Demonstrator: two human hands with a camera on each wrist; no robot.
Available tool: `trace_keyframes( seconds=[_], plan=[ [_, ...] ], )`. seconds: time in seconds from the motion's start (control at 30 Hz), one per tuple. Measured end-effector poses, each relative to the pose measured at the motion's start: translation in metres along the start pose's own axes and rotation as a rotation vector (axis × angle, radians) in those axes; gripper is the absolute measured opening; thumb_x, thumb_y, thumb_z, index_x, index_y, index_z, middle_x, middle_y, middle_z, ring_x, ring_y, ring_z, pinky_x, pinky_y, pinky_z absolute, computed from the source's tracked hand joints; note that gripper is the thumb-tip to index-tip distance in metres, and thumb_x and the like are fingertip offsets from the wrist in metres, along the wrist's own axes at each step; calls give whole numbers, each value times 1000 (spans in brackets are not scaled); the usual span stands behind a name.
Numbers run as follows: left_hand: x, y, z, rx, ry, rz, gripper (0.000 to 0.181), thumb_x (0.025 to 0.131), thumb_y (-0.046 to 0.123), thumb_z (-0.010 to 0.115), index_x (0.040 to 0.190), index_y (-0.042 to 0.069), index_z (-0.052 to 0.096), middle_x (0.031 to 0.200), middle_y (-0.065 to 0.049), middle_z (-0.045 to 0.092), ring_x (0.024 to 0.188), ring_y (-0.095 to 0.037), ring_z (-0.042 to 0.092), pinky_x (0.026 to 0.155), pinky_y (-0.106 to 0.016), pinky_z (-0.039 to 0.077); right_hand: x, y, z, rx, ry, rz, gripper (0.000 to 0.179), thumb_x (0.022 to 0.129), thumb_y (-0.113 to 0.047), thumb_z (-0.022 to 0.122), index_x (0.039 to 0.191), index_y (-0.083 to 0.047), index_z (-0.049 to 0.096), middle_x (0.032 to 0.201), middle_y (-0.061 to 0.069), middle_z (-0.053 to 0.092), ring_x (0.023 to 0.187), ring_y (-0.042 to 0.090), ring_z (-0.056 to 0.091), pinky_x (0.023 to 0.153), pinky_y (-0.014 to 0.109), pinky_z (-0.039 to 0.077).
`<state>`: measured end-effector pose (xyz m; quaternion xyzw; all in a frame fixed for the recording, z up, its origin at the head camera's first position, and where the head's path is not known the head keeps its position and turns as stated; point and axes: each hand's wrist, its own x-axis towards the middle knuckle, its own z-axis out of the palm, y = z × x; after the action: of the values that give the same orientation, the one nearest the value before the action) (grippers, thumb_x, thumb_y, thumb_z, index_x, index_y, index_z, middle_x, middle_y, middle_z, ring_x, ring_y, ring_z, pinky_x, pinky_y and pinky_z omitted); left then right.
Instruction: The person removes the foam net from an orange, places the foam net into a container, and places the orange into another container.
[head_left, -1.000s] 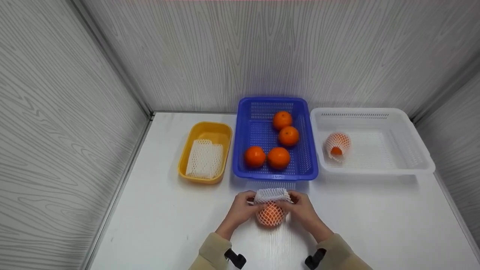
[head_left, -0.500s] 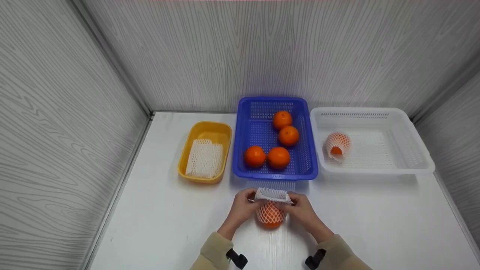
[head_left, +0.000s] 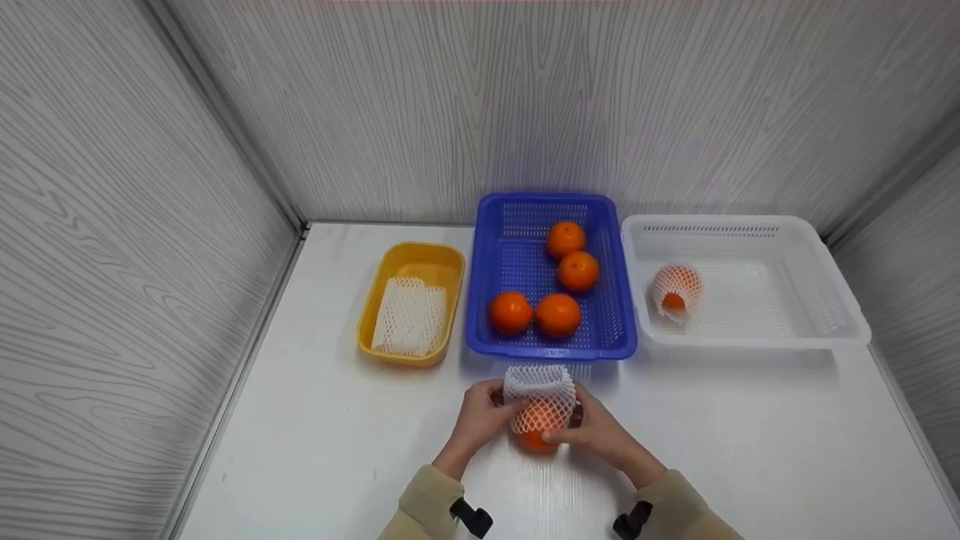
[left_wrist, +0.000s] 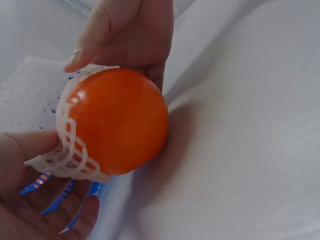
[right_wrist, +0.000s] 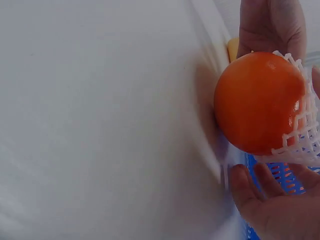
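Note:
An orange (head_left: 535, 441) sits partway inside a white foam fruit net (head_left: 538, 384), its near side bare. Loose netting bunches on the far side, towards the blue basket. My left hand (head_left: 484, 411) holds the foam net at its left, thumb on the mesh; in the left wrist view, this hand's fingers (left_wrist: 75, 200) curl under the net. From the right, my right hand (head_left: 604, 433) grips the orange, thumb at its lower right edge and other fingers partly hidden behind the net. The right wrist view shows the orange's bare skin (right_wrist: 257, 105) with mesh round its far side.
A blue basket (head_left: 551, 354) with several bare oranges stands just beyond my hands. Left of it is a yellow tub (head_left: 401, 361) holding folded foam nets (head_left: 409, 319). A white basket (head_left: 757, 343) at the right holds one netted orange (head_left: 675, 289). Walls close in the table's back and sides.
The net has slid up and away, baring more of the orange's near side. My right thumb has moved down from the net's edge onto the orange; the left hand has hardly moved.

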<state>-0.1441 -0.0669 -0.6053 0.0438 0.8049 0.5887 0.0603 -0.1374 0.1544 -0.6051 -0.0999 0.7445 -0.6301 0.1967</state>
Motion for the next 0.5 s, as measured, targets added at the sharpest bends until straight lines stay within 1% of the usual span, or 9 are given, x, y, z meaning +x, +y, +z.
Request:
trace_keyframes(
  seconds=[0.1, 0.23, 0.33, 0.43, 0.5],
  plan=[
    [0, -1, 0, -5, 28, 20, 22, 86, 18, 76, 101, 3, 71, 86, 1, 66, 77, -10, 57, 68, -26, 49, -1, 3, 2, -16, -35, 20, 94, 75, -16, 86, 149, -6, 30, 138, 14, 48, 115, 29, 51, 98, 43, 42],
    [0, -1, 0, -27, 44, 42, 27, 89, 19, 74, 109, 2, 69, 97, -3, 71, 85, -12, 64, 74, -27, 53, -1, 5, 3, -24, -72, 20, 91, 75, -18, 86, 148, -5, 33, 137, 14, 49, 116, 30, 53, 99, 44, 44],
    [-1, 2, -2, -62, 47, 50, 28, 90, 19, 73, 111, 1, 68, 101, -5, 71, 88, -14, 65, 77, -28, 54, 0, 6, 2, -40, -103, 18, 89, 75, -19, 86, 147, -4, 35, 137, 12, 51, 116, 28, 53, 101, 44, 43],
    [-4, 8, -7, -82, 48, 58, 29, 90, 20, 73, 112, 2, 68, 102, -4, 71, 87, -14, 64, 77, -28, 54, 0, 6, 2, -54, -120, 34, 89, 76, -21, 86, 147, -4, 36, 136, 11, 51, 117, 28, 53, 102, 45, 43],
    [-5, 13, -12, -77, 56, 70, 28, 90, 19, 73, 111, 2, 68, 98, -4, 70, 83, -13, 62, 74, -26, 53, 0, 6, 2, -64, -123, 52, 88, 76, -22, 86, 146, -5, 37, 134, 12, 51, 117, 28, 53, 102, 45, 43]
  ],
)
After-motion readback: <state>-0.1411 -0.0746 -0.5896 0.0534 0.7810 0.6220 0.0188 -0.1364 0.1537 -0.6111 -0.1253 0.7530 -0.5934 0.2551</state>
